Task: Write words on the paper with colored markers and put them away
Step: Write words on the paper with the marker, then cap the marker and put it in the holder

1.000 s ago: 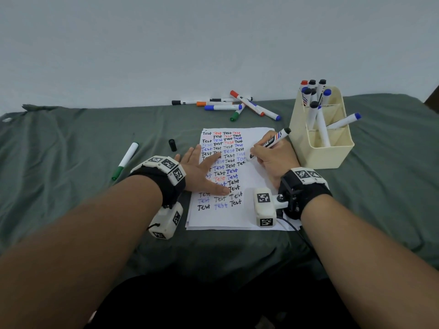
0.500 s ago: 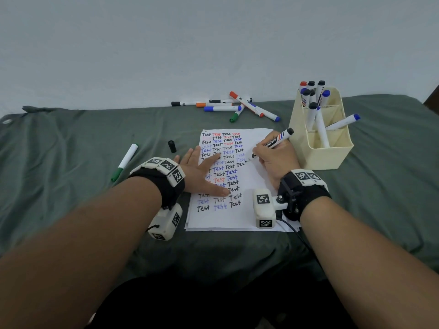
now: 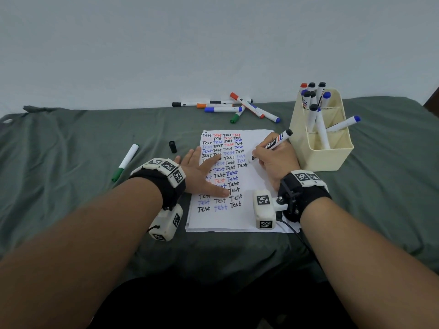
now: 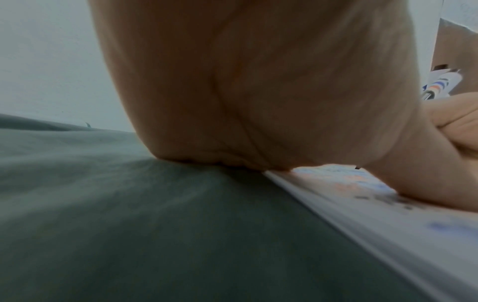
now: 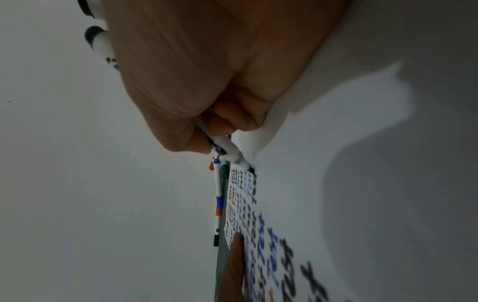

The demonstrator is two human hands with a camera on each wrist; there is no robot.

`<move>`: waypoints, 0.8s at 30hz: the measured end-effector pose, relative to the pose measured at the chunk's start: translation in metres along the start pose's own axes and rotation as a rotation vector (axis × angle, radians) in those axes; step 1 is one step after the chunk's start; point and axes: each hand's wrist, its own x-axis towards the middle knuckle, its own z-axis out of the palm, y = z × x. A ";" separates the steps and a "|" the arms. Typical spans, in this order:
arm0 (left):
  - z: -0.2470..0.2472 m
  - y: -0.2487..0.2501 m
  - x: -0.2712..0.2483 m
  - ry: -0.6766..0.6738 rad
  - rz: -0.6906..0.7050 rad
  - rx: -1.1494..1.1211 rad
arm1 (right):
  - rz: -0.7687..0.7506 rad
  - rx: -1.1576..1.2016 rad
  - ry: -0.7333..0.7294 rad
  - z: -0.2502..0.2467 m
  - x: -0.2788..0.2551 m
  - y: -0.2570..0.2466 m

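- Left hand (image 3: 202,172) lies flat with fingers spread on the white sheet of paper (image 3: 237,217), pinning it for writing.
- Right hand (image 3: 275,160) grips the uncapped black marker (image 3: 270,146), tip apparently touching the paper's right column.
- Loose black cap (image 3: 173,147) waits left of the paper on the green cloth (image 3: 71,143).
- Cream plastic compartment holder (image 3: 332,155) carries capped markers upright, mostly in the back compartments.

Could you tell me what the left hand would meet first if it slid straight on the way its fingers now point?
The left hand lies flat on the paper, fingers pointing up and right. Going on, it would probably meet the right hand holding the black marker, though depth is uncertain.
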 end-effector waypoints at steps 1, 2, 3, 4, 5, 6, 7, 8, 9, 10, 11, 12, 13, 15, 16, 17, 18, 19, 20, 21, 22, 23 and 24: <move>0.000 0.000 0.000 0.000 0.002 0.000 | 0.004 -0.013 0.012 0.000 0.001 0.000; 0.000 -0.001 0.000 0.001 0.003 -0.002 | 0.013 -0.023 0.027 0.000 0.001 0.000; 0.001 -0.001 0.001 0.004 0.004 -0.002 | 0.028 -0.023 0.039 -0.001 0.001 0.000; 0.001 -0.002 0.001 0.011 0.007 -0.004 | 0.042 -0.011 0.044 -0.001 0.001 0.000; 0.002 -0.002 0.001 0.019 0.011 -0.006 | 0.053 0.010 0.045 -0.001 0.001 -0.001; 0.003 -0.003 0.001 0.027 0.017 -0.008 | 0.056 0.033 0.041 -0.002 0.000 -0.001; 0.003 -0.004 0.000 0.037 0.024 -0.009 | 0.049 0.053 0.035 -0.002 0.000 -0.002; 0.003 -0.004 0.000 0.051 0.031 -0.007 | 0.035 0.074 0.030 -0.002 -0.001 -0.002; 0.003 -0.004 0.000 0.071 0.037 -0.003 | 0.019 0.097 0.026 -0.002 -0.002 -0.003; 0.002 -0.004 0.001 0.095 0.042 0.002 | 0.005 0.119 0.024 -0.002 -0.003 -0.003; 0.000 -0.005 0.001 0.120 0.050 0.007 | -0.004 0.137 0.022 -0.002 -0.003 -0.004; -0.002 -0.006 0.001 0.144 0.060 0.010 | -0.010 0.149 0.017 -0.002 -0.004 -0.004; -0.004 -0.007 0.001 0.171 0.073 0.009 | -0.011 0.161 0.007 -0.001 -0.004 -0.004; -0.008 -0.013 -0.001 0.254 0.098 -0.018 | -0.019 0.179 -0.024 -0.002 -0.005 -0.004; -0.010 -0.016 -0.001 0.323 0.105 -0.031 | -0.019 0.170 -0.038 -0.002 -0.005 -0.004; -0.012 -0.020 -0.002 0.407 0.108 -0.034 | -0.008 0.164 -0.048 -0.002 -0.005 -0.005; -0.014 -0.024 -0.003 0.491 0.105 -0.025 | 0.016 0.179 -0.056 -0.002 -0.005 -0.005; -0.015 -0.029 -0.003 0.561 0.091 -0.010 | 0.047 0.236 -0.071 -0.002 -0.005 -0.005; -0.017 -0.035 -0.002 0.609 0.065 0.001 | 0.075 0.309 -0.087 -0.002 -0.005 -0.006; -0.018 -0.041 -0.001 0.630 0.023 0.009 | 0.092 0.365 -0.101 -0.002 -0.005 -0.006; -0.020 -0.047 0.000 0.628 -0.030 0.008 | 0.097 0.381 -0.109 -0.002 -0.005 -0.006; -0.021 -0.053 0.002 0.610 -0.087 -0.002 | 0.097 0.374 -0.112 -0.002 -0.005 -0.007; -0.022 -0.059 0.004 0.587 -0.135 -0.013 | 0.094 0.357 -0.108 -0.002 -0.006 -0.008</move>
